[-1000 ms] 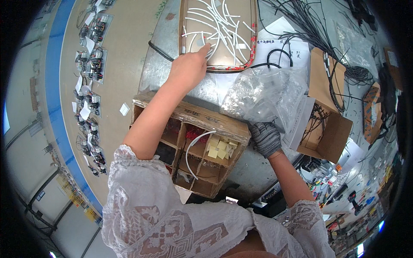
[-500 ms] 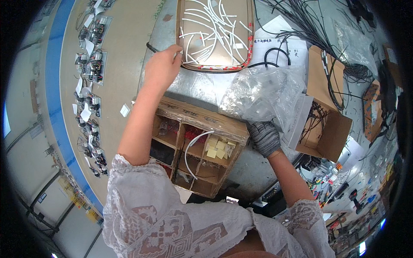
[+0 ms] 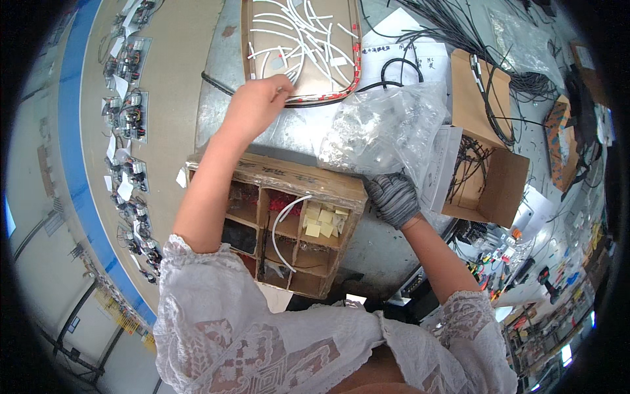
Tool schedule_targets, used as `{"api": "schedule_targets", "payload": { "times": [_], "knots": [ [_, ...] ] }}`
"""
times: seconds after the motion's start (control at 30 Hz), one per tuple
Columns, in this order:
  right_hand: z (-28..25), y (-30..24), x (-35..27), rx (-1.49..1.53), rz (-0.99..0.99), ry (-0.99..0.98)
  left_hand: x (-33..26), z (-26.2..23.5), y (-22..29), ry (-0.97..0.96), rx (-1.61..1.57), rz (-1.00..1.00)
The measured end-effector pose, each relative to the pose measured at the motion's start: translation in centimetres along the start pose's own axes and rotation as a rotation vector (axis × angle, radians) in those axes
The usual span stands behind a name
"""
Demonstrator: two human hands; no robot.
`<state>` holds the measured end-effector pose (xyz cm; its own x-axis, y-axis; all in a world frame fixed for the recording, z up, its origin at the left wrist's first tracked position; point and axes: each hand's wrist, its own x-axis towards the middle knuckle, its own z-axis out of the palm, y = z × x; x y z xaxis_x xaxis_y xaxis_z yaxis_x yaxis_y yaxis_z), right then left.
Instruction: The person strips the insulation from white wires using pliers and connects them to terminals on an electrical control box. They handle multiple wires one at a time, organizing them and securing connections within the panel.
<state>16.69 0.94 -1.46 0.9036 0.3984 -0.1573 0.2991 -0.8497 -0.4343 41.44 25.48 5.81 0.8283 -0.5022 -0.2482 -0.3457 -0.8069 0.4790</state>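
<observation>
My bare left hand (image 3: pixel 257 108) is at the near left corner of a shallow tray (image 3: pixel 245 39). Its thumb and fingertips pinch together over the near rim; anything between them is hidden. Inside the tray lie several short white tubes (image 3: pixel 298 41), and red-and-white pieces (image 3: pixel 356 62) line its right and near rim. A black cable (image 3: pixel 216 83) runs out beside the hand. My right hand (image 3: pixel 394 200), in a grey striped glove, has curled fingers against a clear plastic bag (image 3: pixel 380 128) of small pieces, by the corner of a divided cardboard box (image 3: pixel 289 176). What it grips cannot be seen.
The divided box holds pale yellow blocks (image 3: pixel 320 220), red parts and a curved white tube (image 3: pixel 274 230). To the right stands an open carton (image 3: pixel 505 187) of black cables. Black cable bundles (image 3: pixel 459 46) lie at the far right, assembled units (image 3: pixel 131 111) at left.
My left hand has moved right from the tray's left edge to its near rim. The whole view has shifted, with the tray appearing further left. My right hand stays by the bag.
</observation>
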Motion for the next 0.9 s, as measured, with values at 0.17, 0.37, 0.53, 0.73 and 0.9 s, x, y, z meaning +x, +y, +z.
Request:
{"api": "schedule_targets", "payload": {
  "times": [0.17, 0.37, 0.53, 0.73, 0.9],
  "knots": [
    [-0.3, 0.0, 0.1, 0.004, -0.020, 0.043, 0.9, 0.6, 1.2, -0.002, 0.101, 0.007],
    [0.1, 0.1, 0.1, 0.048, -0.027, 0.073, 1.5, -0.3, 0.7, -0.079, 0.120, 0.032],
    [0.1, 0.2, 0.1, 0.037, 0.014, -0.056, 2.0, 0.4, -1.3, -0.026, 0.153, 0.057],
    [0.2, 0.3, 0.2, 0.062, 0.015, -0.084, 2.0, -0.9, -0.7, -0.090, 0.070, 0.014],
    [0.5, 0.4, -0.2, 0.036, -0.022, -0.039, 2.2, -0.7, -0.5, -0.125, 0.150, 0.006]
  ]
}}
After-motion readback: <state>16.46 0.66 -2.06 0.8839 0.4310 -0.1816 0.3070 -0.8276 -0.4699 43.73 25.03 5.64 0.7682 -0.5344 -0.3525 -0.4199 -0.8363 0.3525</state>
